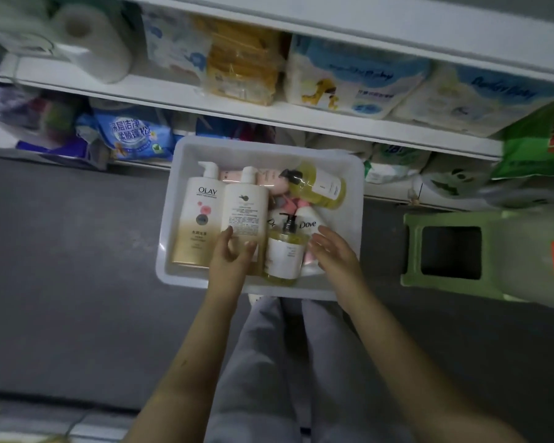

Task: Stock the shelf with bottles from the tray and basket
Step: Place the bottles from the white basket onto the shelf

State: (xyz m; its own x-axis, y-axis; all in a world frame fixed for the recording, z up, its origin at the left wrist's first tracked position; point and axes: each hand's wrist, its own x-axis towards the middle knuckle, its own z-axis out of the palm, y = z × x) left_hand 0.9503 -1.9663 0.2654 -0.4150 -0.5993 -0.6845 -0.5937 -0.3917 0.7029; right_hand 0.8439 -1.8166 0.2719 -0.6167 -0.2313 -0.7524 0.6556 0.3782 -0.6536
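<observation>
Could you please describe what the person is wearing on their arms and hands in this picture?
The left arm and right arm are bare as far as the frame shows, with no sleeves in sight. The left hand and right hand wear no gloves, and no watch, bracelet or ring is visible.

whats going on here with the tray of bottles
A person is reaching both hands into a white tray of bottles that sits in front of the shelf. The left hand is over a white pump bottle beside the OLAY bottle. The right hand is open next to a yellow pump bottle. Neither hand grips anything yet.
</observation>
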